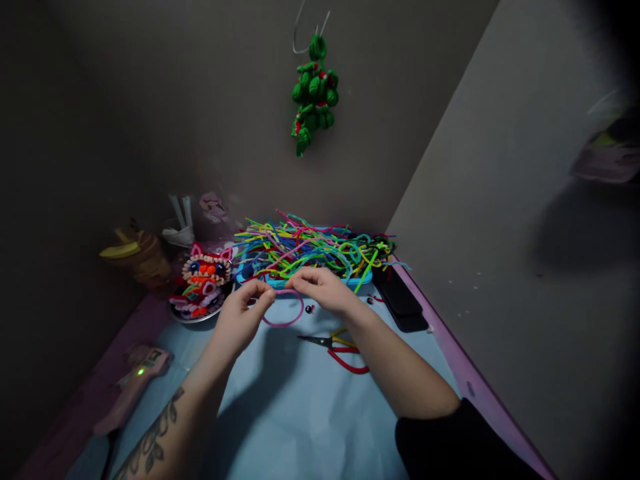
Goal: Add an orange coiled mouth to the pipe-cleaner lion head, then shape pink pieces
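Note:
A pink pipe cleaner (283, 325), bent into a loop, hangs between my two hands above the light blue table cover. My left hand (249, 308) pinches it on the left side of the loop, thumb against fingers. On the other side my right hand (320, 290) also pinches it, near the top. Just beyond the hands is a blue tray (367, 279) heaped with pipe cleaners (305, 247) of many colours. Scissors (330, 343) with one red and one yellow handle lie below my right hand, partly hidden by the forearm.
A metal bowl (195, 319) holds colourful fuzzy figures (206, 270) at the left. Nearer lies a pink tool (137, 387) with a green light and a cord. A black phone-like slab (400, 300) lies at the right. A green ornament (315, 93) hangs on the wall.

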A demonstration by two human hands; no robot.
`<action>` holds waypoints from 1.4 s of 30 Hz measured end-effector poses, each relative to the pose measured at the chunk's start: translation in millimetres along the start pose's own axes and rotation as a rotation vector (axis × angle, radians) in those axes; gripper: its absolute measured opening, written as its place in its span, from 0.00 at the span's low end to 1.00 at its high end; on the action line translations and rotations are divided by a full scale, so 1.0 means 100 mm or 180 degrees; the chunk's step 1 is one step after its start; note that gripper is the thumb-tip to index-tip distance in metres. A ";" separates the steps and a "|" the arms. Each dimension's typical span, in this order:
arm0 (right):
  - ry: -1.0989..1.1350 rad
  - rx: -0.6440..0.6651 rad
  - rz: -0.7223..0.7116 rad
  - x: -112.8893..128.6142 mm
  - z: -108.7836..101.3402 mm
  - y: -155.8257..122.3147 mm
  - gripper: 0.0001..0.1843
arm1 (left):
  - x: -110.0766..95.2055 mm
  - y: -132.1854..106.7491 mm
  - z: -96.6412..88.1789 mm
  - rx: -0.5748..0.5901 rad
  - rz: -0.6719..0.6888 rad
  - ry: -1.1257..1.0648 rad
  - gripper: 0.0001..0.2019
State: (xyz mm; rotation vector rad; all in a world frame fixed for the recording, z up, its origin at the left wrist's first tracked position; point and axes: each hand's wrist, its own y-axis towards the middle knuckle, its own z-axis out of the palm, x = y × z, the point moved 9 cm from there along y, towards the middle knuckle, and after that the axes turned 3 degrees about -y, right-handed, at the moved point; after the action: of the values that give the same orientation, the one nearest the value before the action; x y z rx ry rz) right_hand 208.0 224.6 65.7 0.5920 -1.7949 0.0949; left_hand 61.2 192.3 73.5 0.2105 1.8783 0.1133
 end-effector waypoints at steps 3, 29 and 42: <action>0.0664 0.0447 0.0649 -0.21 0.16 -0.02 0.20 | -0.13 -0.02 0.01 -0.0003 0.0351 0.0392 0.09; -0.0576 -0.0348 -0.0658 0.31 -0.01 -0.07 0.07 | -0.04 -0.03 0.04 -0.0025 -0.0249 -0.0340 0.12; 0.0598 -0.0163 -0.0062 0.17 0.06 -0.05 0.10 | -0.32 -0.09 0.04 -0.0274 0.0592 0.0477 0.08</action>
State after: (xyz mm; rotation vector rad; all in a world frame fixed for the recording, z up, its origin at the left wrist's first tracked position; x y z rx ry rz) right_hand 202.0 212.6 78.3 0.5458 -1.6046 0.0881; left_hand 73.6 176.9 100.4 0.3249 1.9952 0.3446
